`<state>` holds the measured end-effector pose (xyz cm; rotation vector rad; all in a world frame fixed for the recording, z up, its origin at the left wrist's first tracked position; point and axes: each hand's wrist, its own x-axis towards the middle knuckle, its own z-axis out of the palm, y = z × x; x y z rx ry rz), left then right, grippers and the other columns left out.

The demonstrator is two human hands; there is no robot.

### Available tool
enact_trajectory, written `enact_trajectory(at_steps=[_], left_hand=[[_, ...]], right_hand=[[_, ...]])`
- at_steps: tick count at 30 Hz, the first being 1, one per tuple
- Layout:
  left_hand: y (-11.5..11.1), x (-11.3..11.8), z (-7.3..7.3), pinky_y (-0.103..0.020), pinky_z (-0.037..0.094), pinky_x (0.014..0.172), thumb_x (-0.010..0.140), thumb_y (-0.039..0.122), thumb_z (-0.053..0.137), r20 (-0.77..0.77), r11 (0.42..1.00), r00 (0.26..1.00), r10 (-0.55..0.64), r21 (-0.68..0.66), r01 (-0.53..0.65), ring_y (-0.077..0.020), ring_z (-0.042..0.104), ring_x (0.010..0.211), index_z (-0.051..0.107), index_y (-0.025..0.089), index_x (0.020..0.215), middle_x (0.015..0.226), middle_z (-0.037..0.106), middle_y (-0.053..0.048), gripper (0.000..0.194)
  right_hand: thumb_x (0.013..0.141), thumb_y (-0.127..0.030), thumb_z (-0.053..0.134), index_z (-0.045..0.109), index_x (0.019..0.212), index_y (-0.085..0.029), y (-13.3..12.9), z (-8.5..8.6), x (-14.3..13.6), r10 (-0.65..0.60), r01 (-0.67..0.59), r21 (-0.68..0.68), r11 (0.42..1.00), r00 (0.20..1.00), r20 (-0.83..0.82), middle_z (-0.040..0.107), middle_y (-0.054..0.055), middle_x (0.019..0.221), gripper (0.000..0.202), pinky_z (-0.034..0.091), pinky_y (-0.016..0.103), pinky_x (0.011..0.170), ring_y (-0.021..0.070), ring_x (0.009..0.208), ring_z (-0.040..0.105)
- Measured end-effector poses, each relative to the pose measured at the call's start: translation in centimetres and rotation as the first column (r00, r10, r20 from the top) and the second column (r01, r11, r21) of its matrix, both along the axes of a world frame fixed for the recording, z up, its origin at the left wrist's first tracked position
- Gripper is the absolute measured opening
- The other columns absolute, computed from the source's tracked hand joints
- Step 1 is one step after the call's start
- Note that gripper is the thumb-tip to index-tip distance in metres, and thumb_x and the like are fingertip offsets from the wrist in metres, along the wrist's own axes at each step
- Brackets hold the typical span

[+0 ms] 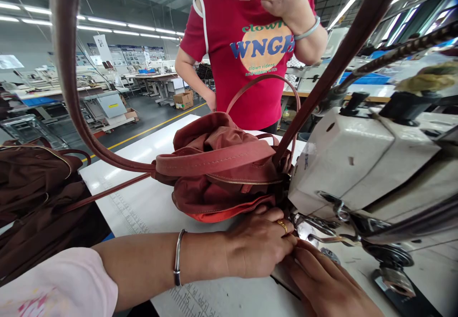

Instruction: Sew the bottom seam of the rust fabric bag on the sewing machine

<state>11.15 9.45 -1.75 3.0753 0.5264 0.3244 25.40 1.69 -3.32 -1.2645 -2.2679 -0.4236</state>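
Note:
A reddish-brown fabric bag [222,169] with a brass zipper and long straps lies slumped on the white table, its right end against the sewing machine [358,159]. My left hand [263,240], wearing a ring and a bangle, is closed on the bag's near edge beside the needle area. Close against it, my right hand [325,279] has its fingers bent together, tips meeting the left fingers. What lies between the right fingertips is hidden by the hands. One strap [67,69] arches up close to the camera at left, another strap [332,64] at right.
A ruler scale is printed on the white tabletop [143,212]. Dark brown bags [32,183] are piled at left. Across the table stands a person in a red shirt [246,69], one hand raised. Behind are more worktables, machines and a cardboard box [183,100].

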Motion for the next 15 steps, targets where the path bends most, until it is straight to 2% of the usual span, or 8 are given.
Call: enact_trajectory(at_steps=[5, 12, 15], left_hand=[[0.17, 0.04, -0.22, -0.035, 0.026, 0.078, 0.077, 0.021, 0.045, 0.014, 1.0, 1.0, -0.005, 0.005, 0.005, -0.0183, 0.039, 0.093, 0.052, 0.014, 0.092, 0.093, 0.054, -0.002, 0.018], [0.13, 0.07, -0.31, -0.034, 0.026, 0.076, 0.077, 0.019, 0.044, 0.033, 1.0, 0.999, -0.007, -0.001, 0.007, -0.0179, 0.039, 0.092, 0.052, 0.014, 0.088, 0.092, 0.054, -0.002, 0.015], [0.07, 0.09, -0.26, -0.034, 0.025, 0.076, 0.077, 0.017, 0.044, 0.048, 1.0, 0.999, 0.0, 0.005, 0.0, -0.0175, 0.04, 0.092, 0.053, 0.014, 0.086, 0.09, 0.055, -0.002, 0.013]], right_hand=[[0.058, -0.006, 0.032, 0.06, 0.081, -0.022, 0.05, 0.18, 0.24, 0.013, -0.013, -0.045, 0.999, 1.0, 0.009, 0.062, 0.003, 0.082, 0.039, 0.052, 0.029, 0.067, 0.0194, 0.084, 0.06], [0.065, -0.006, 0.032, 0.062, 0.083, -0.021, -0.28, -0.15, 0.37, 0.007, -0.009, -0.137, 0.991, 1.0, -0.015, 0.061, 0.004, 0.084, 0.038, 0.053, 0.03, 0.069, 0.019, 0.085, 0.059], [0.069, -0.006, 0.033, 0.061, 0.091, -0.021, -0.36, -0.71, 0.58, -0.012, 0.016, -0.194, 0.981, 1.0, 0.021, 0.06, 0.005, 0.09, 0.038, 0.052, 0.033, 0.074, 0.0212, 0.093, 0.056]])
